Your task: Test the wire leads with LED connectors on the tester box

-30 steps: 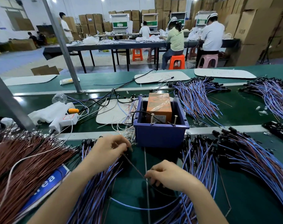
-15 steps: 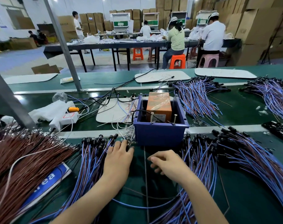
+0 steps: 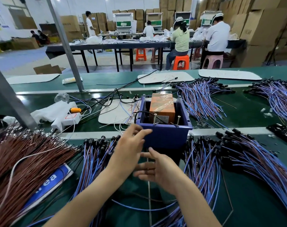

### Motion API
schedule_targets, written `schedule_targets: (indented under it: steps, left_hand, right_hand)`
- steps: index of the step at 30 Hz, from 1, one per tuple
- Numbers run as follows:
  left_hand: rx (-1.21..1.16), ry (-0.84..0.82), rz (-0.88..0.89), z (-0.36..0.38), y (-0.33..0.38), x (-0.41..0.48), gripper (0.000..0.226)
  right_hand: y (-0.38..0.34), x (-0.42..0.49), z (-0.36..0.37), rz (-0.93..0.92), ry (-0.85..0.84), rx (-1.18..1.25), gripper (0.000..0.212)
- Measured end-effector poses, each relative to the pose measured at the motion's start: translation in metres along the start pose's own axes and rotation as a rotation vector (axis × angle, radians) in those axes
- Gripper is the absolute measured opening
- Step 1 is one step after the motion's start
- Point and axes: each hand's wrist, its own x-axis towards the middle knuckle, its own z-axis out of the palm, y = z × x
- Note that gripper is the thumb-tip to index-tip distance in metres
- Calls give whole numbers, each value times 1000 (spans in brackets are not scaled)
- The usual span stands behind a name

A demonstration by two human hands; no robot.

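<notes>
Left hand (image 3: 131,145) sits at the tester box's (image 3: 165,136) front-left corner, fingers (image 3: 142,133) loose, nothing held. Right hand (image 3: 159,171) is just before the box, spread, blurred, seemingly empty. Wire leads (image 3: 93,161) lie left of the box, connectors boxward, wires running back toward the person; left hand is nearer.

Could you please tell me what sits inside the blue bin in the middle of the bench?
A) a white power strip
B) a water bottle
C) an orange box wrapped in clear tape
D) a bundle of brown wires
C: an orange box wrapped in clear tape stands inside the blue bin; no brown wires, strip or bottle lie in it.
</notes>
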Motion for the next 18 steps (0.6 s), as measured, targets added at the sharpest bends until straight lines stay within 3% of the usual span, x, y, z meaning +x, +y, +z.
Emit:
schedule_targets:
  steps: [4, 7, 10, 13, 16, 18]
  left_hand:
    - [-310, 41, 199, -11, 42, 0, 41]
    - [-331, 19, 379, -16, 55, -11, 34]
    - [-390, 23, 414, -20, 57, -15, 36]
    - [-433, -48, 468, -22, 60, -21, 34]
    - [-485, -119, 494, -27, 59, -30, 36]
    - [-500, -138, 492, -31, 57, -35, 38]
  right_hand:
    - [-12, -6, 5, -114, -102, 369, 30]
    - [-23, -19, -5, -154, -47, 436, 22]
    - [-27, -31, -11, -143, -88, 508, 16]
    - [-33, -36, -15, -215, 13, 625, 18]
    - [-47, -40, -24, -207, 173, 943, 53]
    - [-58, -47, -33, -310, 252, 1082, 52]
